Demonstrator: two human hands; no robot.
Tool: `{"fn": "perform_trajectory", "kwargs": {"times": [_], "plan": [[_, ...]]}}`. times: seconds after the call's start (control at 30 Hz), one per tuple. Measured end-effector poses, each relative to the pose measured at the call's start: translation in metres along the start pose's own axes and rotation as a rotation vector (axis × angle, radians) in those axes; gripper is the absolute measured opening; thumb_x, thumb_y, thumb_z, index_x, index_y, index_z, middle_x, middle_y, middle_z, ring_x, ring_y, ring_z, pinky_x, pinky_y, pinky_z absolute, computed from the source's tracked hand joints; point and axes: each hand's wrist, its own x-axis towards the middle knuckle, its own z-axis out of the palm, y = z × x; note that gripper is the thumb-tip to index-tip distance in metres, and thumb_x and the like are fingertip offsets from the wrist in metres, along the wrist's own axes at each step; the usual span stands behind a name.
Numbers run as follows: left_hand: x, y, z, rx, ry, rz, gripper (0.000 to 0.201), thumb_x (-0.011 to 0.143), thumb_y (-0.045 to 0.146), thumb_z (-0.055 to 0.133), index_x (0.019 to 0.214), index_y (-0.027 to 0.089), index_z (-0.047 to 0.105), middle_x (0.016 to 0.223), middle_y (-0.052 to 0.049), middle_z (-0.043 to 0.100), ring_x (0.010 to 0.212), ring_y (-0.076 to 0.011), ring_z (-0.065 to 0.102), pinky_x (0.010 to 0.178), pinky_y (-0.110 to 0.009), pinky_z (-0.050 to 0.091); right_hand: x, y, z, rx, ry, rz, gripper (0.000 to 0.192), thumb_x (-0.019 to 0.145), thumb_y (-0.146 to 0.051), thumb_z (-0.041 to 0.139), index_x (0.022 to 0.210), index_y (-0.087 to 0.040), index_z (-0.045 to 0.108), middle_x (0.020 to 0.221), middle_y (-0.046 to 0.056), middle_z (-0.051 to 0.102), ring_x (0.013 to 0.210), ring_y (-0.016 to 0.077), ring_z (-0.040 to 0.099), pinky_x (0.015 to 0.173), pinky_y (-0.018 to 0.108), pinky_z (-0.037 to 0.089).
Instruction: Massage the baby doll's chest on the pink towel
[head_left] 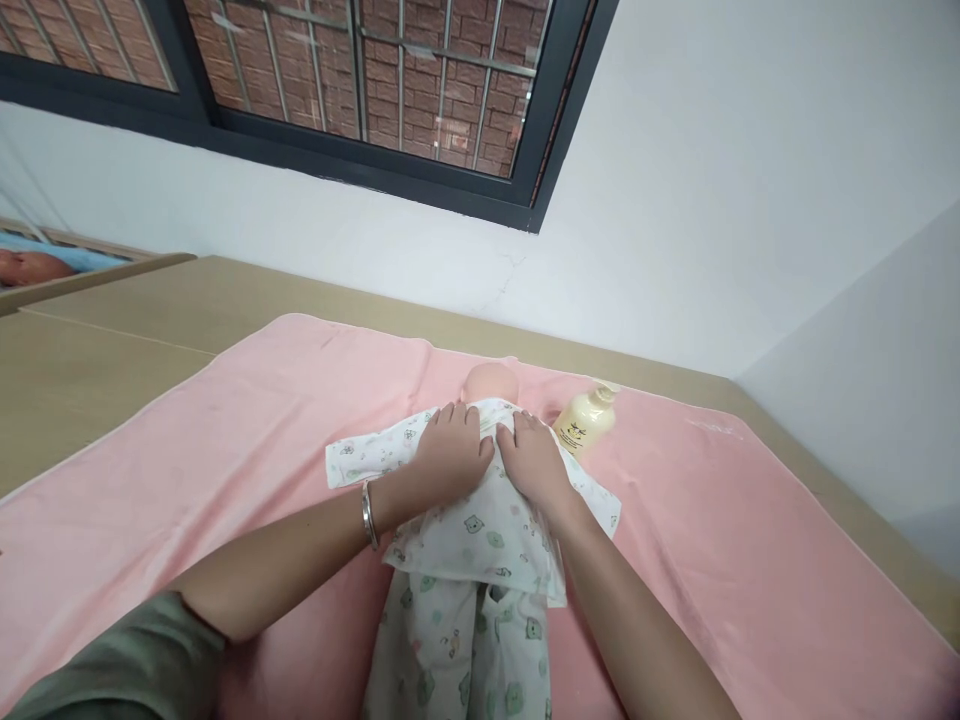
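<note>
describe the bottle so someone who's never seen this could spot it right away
Start at the pink towel spread over the wooden surface. A doll in printed clothes lies on it, and beside the doll's head, past the right hand, lies the bottle. It is the only pale yellow, hard thing there.

Home nursery: barred window, crib.

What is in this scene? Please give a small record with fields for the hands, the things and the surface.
left hand: flat on the doll's printed garment, bracelet on the wrist
right hand: flat on the same garment, beside the left
doll: lying on its back, head toward the wall
bottle: pale yellow, right of the doll's head
surface: pink towel over a wooden top
</note>
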Motion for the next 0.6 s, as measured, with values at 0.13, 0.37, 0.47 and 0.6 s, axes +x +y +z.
{"fn": "perform_trajectory", "kwargs": {"times": [0.13, 0.37, 0.47, 0.6], "plan": [[0.014, -0.011, -0.01, -0.157, -0.118, -0.061, 0.03, 0.097, 0.035, 0.045, 0.102, 0.014, 0.065, 0.107, -0.016, 0.074, 0.103, -0.0313, 0.068, 0.092, -0.043, 0.052, -0.02, -0.019, -0.001, -0.095, -0.01, -0.002, 0.05, 0.106, -0.027, 0.031, 0.141, -0.002, 0.055, 0.149, 0.026, 0.055, 0.14, 0.0351, 0.049, 0.118, 0.047, 0.032], [0.01, -0.007, -0.003, -0.071, -0.054, -0.059, 0.032, 0.099, 0.032, 0.043, 0.107, 0.011, 0.065, 0.111, -0.018, 0.073, 0.105, -0.0321, 0.068, 0.095, -0.045, 0.051, -0.024, -0.016, -0.008, -0.001, -0.091, -0.044, 0.051, 0.105, -0.026, 0.032, 0.146, -0.005, 0.052, 0.159, 0.022, 0.047, 0.152, 0.0327, 0.037, 0.12, 0.044, 0.031], [-0.005, 0.004, 0.004, 0.026, 0.031, -0.032, 0.04, 0.101, 0.031, 0.042, 0.124, 0.006, 0.061, 0.128, -0.024, 0.068, 0.121, -0.0363, 0.062, 0.104, -0.05, 0.047, -0.006, 0.002, -0.007, 0.075, -0.083, -0.035, 0.045, 0.105, -0.032, 0.035, 0.136, -0.009, 0.06, 0.154, 0.021, 0.054, 0.145, 0.0301, 0.046, 0.115, 0.041, 0.035], [-0.022, 0.015, 0.008, 0.089, 0.116, 0.09, 0.051, 0.1, 0.029, 0.043, 0.142, 0.001, 0.05, 0.149, -0.029, 0.054, 0.14, -0.0408, 0.049, 0.113, -0.054, 0.039, 0.008, 0.013, -0.003, 0.097, -0.012, -0.033, 0.041, 0.106, -0.036, 0.037, 0.124, -0.014, 0.065, 0.136, 0.017, 0.066, 0.128, 0.0269, 0.058, 0.108, 0.036, 0.039]]}}
